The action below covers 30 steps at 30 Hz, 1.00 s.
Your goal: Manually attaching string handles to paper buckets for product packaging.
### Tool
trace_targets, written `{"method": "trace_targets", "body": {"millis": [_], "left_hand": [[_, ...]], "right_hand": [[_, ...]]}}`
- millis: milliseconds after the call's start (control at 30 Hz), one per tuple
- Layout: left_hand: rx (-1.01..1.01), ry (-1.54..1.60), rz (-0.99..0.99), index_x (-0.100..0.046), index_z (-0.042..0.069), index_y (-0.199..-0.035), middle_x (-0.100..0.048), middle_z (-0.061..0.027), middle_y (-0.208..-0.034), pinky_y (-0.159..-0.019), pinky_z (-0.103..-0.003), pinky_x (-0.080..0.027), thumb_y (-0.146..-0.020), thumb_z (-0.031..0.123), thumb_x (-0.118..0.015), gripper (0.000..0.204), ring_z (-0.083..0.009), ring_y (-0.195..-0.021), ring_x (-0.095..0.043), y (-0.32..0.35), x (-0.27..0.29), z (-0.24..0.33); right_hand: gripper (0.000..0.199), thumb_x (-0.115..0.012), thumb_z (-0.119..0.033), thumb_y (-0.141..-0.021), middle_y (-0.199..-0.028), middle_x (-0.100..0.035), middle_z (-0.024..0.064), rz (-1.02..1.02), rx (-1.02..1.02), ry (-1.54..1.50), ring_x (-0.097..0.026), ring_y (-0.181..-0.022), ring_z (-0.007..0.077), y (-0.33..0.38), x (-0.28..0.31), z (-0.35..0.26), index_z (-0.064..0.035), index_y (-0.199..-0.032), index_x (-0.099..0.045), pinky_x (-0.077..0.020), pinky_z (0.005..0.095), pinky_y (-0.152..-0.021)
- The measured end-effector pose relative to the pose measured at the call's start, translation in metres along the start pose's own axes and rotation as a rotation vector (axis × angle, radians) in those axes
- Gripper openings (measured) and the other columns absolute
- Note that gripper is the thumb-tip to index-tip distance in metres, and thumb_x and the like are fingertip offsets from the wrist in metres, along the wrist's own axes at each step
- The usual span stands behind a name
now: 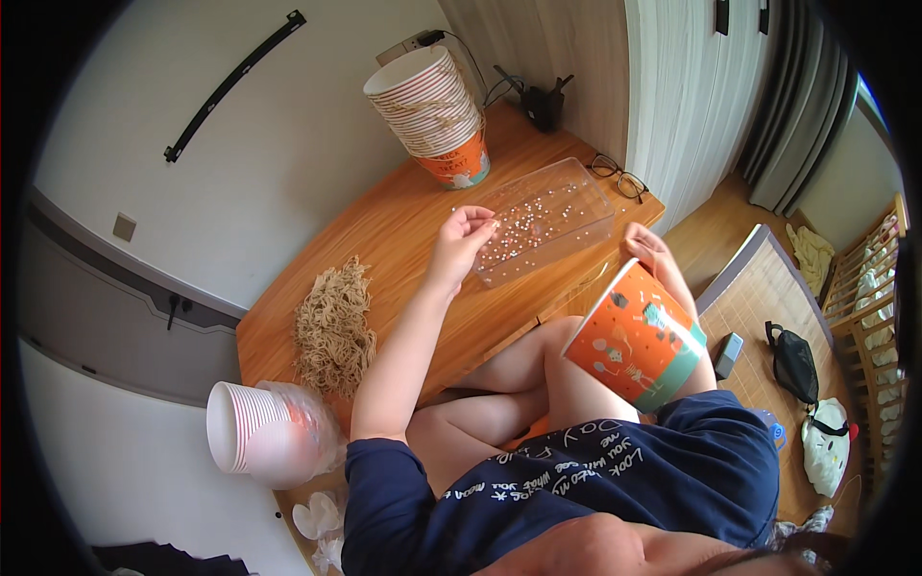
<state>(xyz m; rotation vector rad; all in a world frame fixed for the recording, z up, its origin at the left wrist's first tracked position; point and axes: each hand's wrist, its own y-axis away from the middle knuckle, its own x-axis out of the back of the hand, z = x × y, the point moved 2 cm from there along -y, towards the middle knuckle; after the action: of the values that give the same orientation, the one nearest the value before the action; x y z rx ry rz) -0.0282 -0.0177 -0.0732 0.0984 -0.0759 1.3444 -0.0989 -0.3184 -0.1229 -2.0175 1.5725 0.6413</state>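
My left hand (466,245) is over the near left end of a clear plastic tray (594,213), with thumb and fingertips pinched together. Whatever sits in the pinch is too small to make out. Small white and pinkish beads (526,223) are scattered in the tray. My right hand (648,248) is closed just beyond the rim of an orange paper bucket (634,336) with a green base and skeleton pictures. Tilted over my lap, this bucket hides much of my right forearm. A thin pale string (591,278) shows beside its rim; what my right fingers pinch is unclear.
A tall stack of paper buckets (432,106) stands at the back of the wooden table (413,226). Tan strings (334,326) lie heaped at left, near plastic-wrapped buckets (269,432). Eyeglasses (619,178) rest beyond the tray. A black device (543,101) stands by the wall.
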Motion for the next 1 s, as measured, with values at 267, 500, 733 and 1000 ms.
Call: {"method": "trace_targets", "body": {"millis": [267, 500, 733, 1000], "left_hand": [[-0.409, -0.509, 0.219, -0.064, 0.004, -0.094, -0.069, -0.0077, -0.088, -0.077, -0.03, -0.051, -0.083, 0.007, -0.071, 0.014, -0.0169, -0.082, -0.065, -0.019, 0.005, -0.022], [-0.55, -0.708, 0.411, -0.059, 0.007, -0.113, -0.059, -0.0129, -0.116, -0.098, -0.041, -0.04, -0.082, 0.019, -0.074, 0.036, -0.0296, -0.113, -0.053, -0.007, 0.033, -0.057], [-0.225, -0.136, 0.45, -0.042, 0.006, -0.136, -0.039, -0.0152, -0.146, -0.112, -0.049, -0.024, -0.094, 0.033, -0.064, 0.055, -0.0312, -0.136, -0.033, 0.03, 0.02, -0.099], [-0.223, -0.278, 0.55, -0.045, 0.005, -0.132, -0.046, -0.0143, -0.138, -0.111, -0.047, -0.026, -0.092, 0.021, -0.065, 0.047, -0.0302, -0.13, -0.039, 0.069, 0.003, -0.114]], "right_hand": [[0.007, -0.063, -0.006, -0.092, -0.057, -0.043, -0.0073, 0.142, 0.168, 0.981, -0.034, -0.052, 0.0021, 0.011, 0.07, -0.02, -0.0017, -0.096, -0.061, -0.0292, 0.0228, -0.049], [0.05, -0.057, -0.009, -0.088, -0.057, -0.056, 0.0127, 0.099, 0.01, 1.412, -0.05, -0.05, 0.0213, -0.018, 0.054, -0.031, -0.0124, -0.137, -0.051, -0.0448, 0.0364, -0.056], [0.07, -0.054, -0.009, -0.078, -0.085, -0.066, 0.025, 0.064, -0.188, 1.68, -0.065, -0.081, 0.0391, -0.047, 0.069, -0.026, -0.0167, -0.147, -0.041, -0.0509, 0.0467, -0.077], [0.07, -0.054, -0.01, -0.08, -0.1, -0.067, 0.0255, 0.094, -0.284, 1.782, -0.065, -0.092, 0.0385, -0.051, 0.062, -0.025, -0.018, -0.148, -0.04, -0.0512, 0.0452, -0.083]]}}
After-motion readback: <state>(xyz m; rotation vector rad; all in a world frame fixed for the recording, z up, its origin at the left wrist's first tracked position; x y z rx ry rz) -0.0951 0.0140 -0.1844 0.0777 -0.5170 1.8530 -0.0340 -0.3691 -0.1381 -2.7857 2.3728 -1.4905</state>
